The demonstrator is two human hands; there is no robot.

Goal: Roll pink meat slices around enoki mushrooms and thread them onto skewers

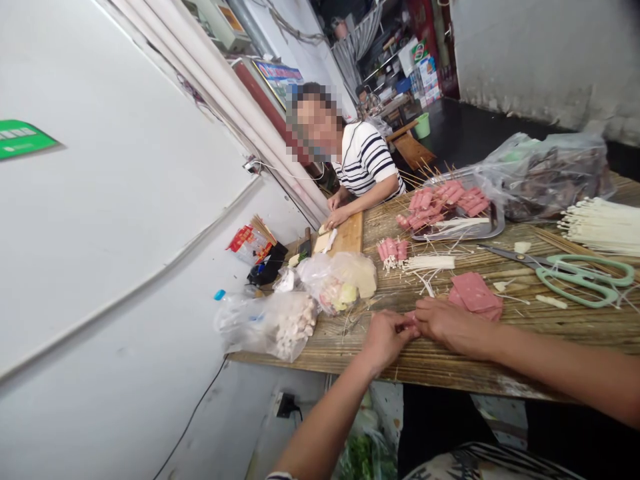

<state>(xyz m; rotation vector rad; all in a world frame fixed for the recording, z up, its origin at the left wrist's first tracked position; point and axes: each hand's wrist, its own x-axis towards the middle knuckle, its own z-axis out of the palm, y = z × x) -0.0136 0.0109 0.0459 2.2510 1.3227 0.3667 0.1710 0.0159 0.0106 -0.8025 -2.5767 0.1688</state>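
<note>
My left hand (386,339) and my right hand (447,323) meet at the near side of the wooden table. Between their closed fingertips a bit of pink ham slice (411,315) shows; the fingers hide most of it. Just beyond my right hand lies a small stack of ham slices (475,293). A cut bunch of enoki mushrooms (431,263) rests past my hands, beside finished ham rolls (393,250) with white mushroom tips sticking out. To the right lie green-handled scissors (583,275), their blades pointing left.
A metal tray (495,223) holds skewered ham rolls (435,203). Behind it sits a filled plastic bag (555,177); more enoki (603,227) lies at right. Bagged food (295,327) stands at the left edge. Across the table a person (370,160) works at a cutting board (353,235).
</note>
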